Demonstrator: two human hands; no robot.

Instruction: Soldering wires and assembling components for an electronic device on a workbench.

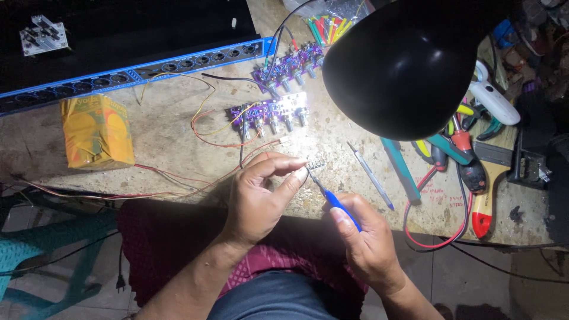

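The left hand [258, 195] pinches a small pin header [315, 163] while the right hand [367, 243] grips the blue-handled tool [335, 201], best kept steady near the worktop [166, 136].

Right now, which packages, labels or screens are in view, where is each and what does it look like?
Yellow-orange package: left on the workbench, boxy wrapped block with crinkled glossy film and orange pictures.
Blue-edged rack panel: top left, long black strip with a row of round sockets and small pale markings.
Red scribbles: on the workbench's near edge at right, handwritten marks.
No screens in view.
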